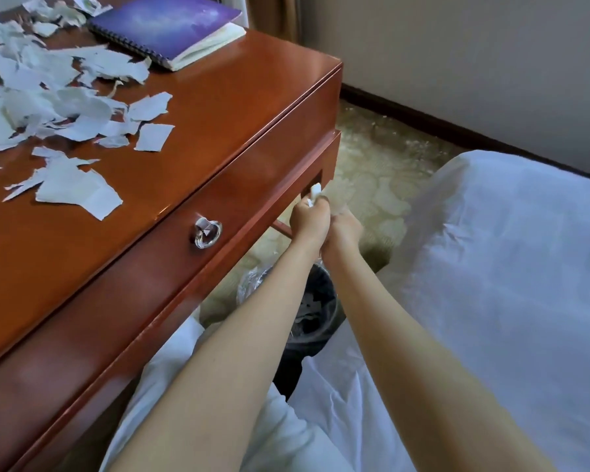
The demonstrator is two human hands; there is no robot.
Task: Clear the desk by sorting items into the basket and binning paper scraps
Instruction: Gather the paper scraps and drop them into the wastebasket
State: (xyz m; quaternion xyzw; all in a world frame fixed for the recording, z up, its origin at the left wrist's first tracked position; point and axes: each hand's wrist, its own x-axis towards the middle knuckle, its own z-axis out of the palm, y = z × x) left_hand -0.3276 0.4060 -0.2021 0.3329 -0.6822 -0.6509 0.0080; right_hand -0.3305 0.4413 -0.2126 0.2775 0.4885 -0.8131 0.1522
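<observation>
Many torn white paper scraps (58,107) lie scattered over the left part of the red-brown wooden desk (225,107). Both my arms reach forward past the desk's right front corner, above the floor. My left hand (309,221) pinches a small white paper scrap (315,192) that sticks up from its fingers. Touching it on the right is my right hand (346,229), blurred, with its fingers turned away from me, so its hold is unclear. A black bin (319,311) with a clear plastic liner stands on the floor under my forearms, with paper scraps inside. No basket is in view.
A purple spiral notebook (164,23) lies at the desk's far edge. A glass knob (207,233) sits on the desk drawer front. A bed with a white sheet (508,267) fills the right side. Patterned carpet (372,165) with small white bits lies between desk and bed.
</observation>
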